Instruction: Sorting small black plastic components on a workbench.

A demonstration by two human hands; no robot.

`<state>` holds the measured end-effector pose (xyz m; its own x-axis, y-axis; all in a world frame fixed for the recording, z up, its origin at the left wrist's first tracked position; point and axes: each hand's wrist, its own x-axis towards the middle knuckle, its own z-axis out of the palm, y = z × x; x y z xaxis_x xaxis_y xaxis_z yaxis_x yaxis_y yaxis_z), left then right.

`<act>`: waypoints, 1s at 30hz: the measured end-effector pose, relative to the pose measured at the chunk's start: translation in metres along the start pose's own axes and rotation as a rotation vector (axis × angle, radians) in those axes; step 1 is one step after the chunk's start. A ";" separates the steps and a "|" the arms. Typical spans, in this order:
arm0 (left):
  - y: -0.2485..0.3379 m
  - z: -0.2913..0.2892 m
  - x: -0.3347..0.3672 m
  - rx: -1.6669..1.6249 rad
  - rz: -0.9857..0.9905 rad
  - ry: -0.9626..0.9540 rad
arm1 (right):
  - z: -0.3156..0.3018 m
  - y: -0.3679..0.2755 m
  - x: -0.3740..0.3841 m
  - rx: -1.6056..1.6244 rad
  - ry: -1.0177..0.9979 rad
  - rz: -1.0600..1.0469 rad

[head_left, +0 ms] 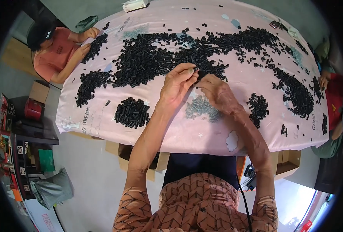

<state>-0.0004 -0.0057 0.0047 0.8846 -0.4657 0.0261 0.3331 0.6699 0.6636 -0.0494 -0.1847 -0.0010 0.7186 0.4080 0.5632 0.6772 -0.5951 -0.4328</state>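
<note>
My left hand [176,87] is raised over the pink-covered table, thumb and fingers pinched on a small black cylindrical piece [196,69]. Close beside it on the right, my right hand [219,94] has its fingers curled and pressed together; whatever they hold is too small to make out. Below the hands lies a patch of small clear, shiny bits [201,109]. Just beyond my fingers spreads a large heap of short black cylindrical pieces [144,58]. A rounder pile of the black pieces [132,112] sits left of my left forearm, and a smaller pile [258,108] right of my right hand.
A person in an orange-pink shirt [57,52] handles pieces at the table's left end. Another person in red [336,96] sits at the right end. A white box [135,5] stands at the far edge. Open cardboard boxes [287,162] are under the near edge; a dark cable [244,195] hangs beside me.
</note>
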 end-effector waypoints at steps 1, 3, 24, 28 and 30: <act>0.003 -0.005 -0.003 -0.011 0.018 -0.007 | 0.009 -0.004 0.003 -0.064 -0.027 0.029; 0.010 -0.016 -0.011 0.000 0.043 0.041 | 0.026 -0.009 0.008 -0.112 -0.055 0.048; 0.000 0.005 -0.005 0.092 0.020 0.008 | -0.021 0.002 0.000 0.844 0.184 0.499; 0.006 0.002 -0.014 0.149 0.028 0.046 | -0.019 -0.005 0.006 0.951 0.185 0.481; 0.005 0.005 -0.015 0.185 0.044 0.031 | -0.023 -0.011 0.009 0.939 0.187 0.513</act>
<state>-0.0138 0.0017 0.0116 0.9076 -0.4183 0.0367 0.2307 0.5698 0.7887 -0.0545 -0.1905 0.0250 0.9687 0.1025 0.2260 0.2116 0.1347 -0.9680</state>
